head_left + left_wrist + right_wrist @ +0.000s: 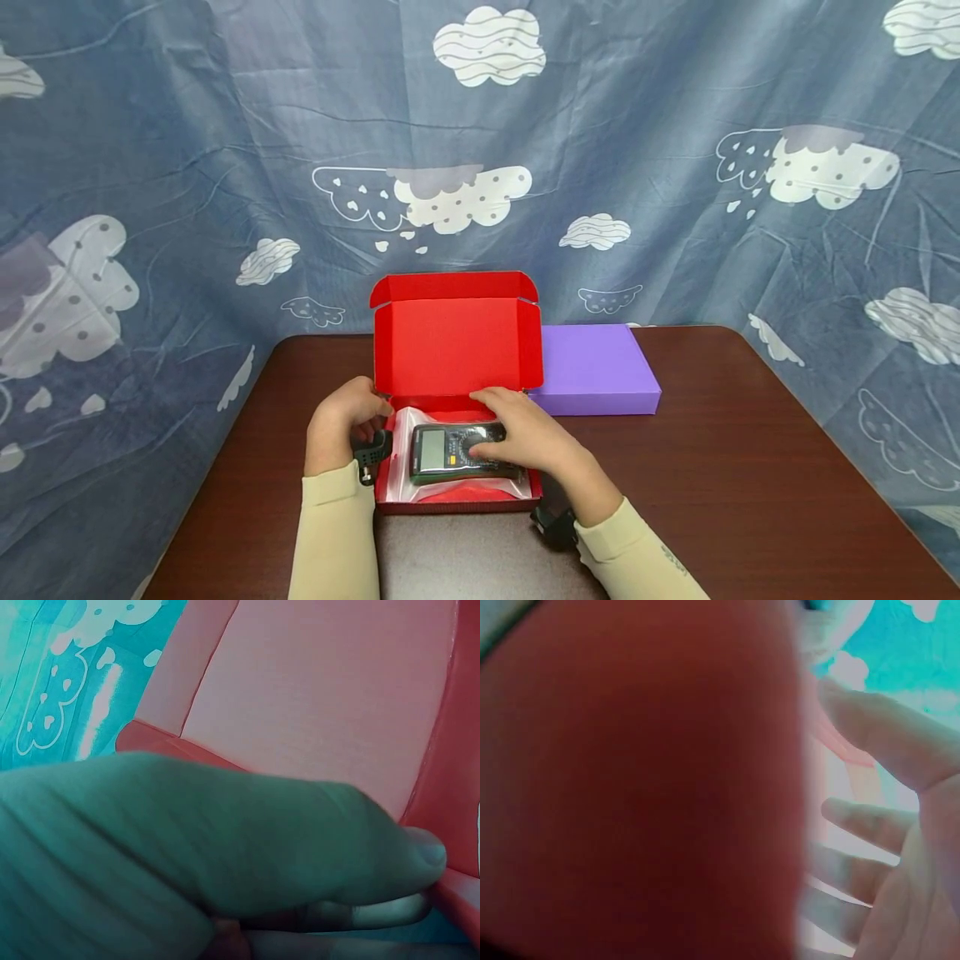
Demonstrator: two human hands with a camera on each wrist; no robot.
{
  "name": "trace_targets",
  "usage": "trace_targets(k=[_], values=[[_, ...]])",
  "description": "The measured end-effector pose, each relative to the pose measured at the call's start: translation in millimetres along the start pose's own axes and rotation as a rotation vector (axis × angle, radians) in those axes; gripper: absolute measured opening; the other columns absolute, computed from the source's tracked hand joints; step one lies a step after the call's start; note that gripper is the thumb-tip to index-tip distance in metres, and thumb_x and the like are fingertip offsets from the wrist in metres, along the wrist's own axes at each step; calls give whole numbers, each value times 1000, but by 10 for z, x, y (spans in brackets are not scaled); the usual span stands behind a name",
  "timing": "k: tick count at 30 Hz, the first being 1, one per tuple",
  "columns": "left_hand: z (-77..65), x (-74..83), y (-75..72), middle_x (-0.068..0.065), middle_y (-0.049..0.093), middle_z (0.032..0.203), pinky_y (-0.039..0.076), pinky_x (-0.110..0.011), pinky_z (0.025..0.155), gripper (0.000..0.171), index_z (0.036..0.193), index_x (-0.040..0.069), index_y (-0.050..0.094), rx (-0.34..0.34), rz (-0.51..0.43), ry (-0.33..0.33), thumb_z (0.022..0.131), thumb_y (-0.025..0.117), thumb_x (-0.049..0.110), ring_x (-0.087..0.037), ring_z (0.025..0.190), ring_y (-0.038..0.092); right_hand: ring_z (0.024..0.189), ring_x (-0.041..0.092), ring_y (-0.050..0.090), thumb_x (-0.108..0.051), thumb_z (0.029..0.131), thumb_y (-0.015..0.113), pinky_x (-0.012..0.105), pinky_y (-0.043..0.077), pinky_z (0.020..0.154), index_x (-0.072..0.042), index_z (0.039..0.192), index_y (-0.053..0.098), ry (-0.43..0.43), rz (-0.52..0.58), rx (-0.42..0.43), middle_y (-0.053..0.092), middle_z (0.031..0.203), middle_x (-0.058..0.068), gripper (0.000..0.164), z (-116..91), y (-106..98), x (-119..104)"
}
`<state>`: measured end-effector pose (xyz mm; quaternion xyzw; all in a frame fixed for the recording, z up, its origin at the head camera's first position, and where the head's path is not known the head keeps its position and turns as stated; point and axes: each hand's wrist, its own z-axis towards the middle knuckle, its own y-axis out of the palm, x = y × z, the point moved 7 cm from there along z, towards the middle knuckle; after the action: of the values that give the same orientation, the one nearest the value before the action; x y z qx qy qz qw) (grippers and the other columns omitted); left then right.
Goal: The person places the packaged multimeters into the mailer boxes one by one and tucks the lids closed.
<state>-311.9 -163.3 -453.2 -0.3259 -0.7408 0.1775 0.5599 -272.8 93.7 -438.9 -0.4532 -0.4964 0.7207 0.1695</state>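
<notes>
A red cardboard box [457,346] stands on the table with its lid up. In it lies a black multimeter [432,450] with a grey screen, on a clear plastic bag [401,467]. At the box's left wall, my left hand [348,421] pinches the edge between thumb [360,847] and fingers. My right hand [528,433] reaches over the multimeter's right end, thumb by the dial and fingers toward the box's back. Its fingers [855,874] look spread and fairly straight in the right wrist view, where a blurred red surface hides much.
Behind and right of the red box lies a closed purple box [600,367]. Both sit on a dark brown table [720,483]. A blue curtain [660,167] with white clouds hangs behind the table and along its sides.
</notes>
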Motion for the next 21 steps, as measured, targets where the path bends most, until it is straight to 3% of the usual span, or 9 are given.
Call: trace_targets(k=[4, 15, 21], values=[[-4, 8, 0, -14, 65, 71, 58, -43, 60, 11, 86, -3, 66, 2, -1, -1, 87, 69, 7, -29, 58, 64, 121, 26, 57, -34, 83, 85, 49, 49, 102, -7, 145, 55, 7, 54, 90, 56, 141, 9, 75, -36, -193, 28], [-12, 10, 9, -14, 66, 73, 58, -42, 61, 11, 87, -3, 66, 4, 4, -7, 88, 69, 8, -29, 60, 64, 116, 31, 60, -18, 87, 81, 50, 52, 96, -4, 138, 60, 24, 84, 400, 61, 133, 11, 56, -145, -628, 198], [-23, 10, 1, -14, 66, 73, 58, -41, 60, 12, 87, -3, 66, -1, -1, -11, 88, 69, 9, -29, 60, 65, 110, 34, 60, -13, 87, 75, 52, 53, 89, -2, 139, 58, 116, 122, 532, 59, 128, 18, 55, -178, -750, 349]])
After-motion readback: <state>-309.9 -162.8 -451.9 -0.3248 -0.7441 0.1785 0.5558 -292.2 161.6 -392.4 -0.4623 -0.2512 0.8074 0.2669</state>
